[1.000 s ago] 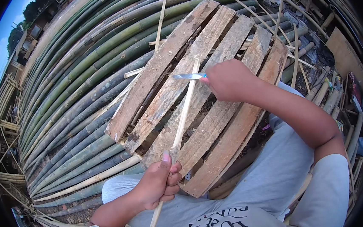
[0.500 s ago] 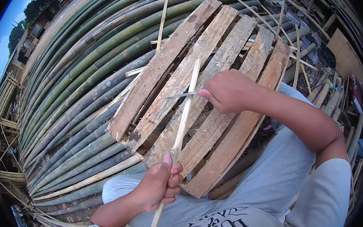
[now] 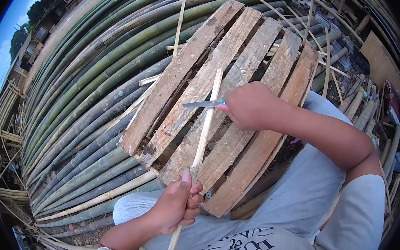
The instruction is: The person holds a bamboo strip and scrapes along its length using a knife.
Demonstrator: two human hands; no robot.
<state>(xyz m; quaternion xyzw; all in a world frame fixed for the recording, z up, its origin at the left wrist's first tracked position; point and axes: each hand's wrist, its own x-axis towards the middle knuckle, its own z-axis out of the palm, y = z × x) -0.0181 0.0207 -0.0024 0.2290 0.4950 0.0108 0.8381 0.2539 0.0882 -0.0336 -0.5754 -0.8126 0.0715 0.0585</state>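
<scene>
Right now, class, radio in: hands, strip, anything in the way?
Left hand gripping pale strip. Right hand holding knife, blade crossing strip. No visible obstruction.

The knife (image 3: 201,104) and strip (image 3: 204,131) cross over the pallet (image 3: 240,68), with poles (image 3: 90,70) left and behind.

Knife (image 3: 200,104): smooth, glossy metal blade. Strip (image 3: 203,134): matt wd or bamboo, fairly smooth. Counter (image 3: 182,74): rough, weathered slatted wd, matt. Bamboo poles (image 3: 100,57): smooth w/ slt sheen. Trousers (image 3: 285,196) & shirt (image 3: 355,211): matt cloth.
</scene>
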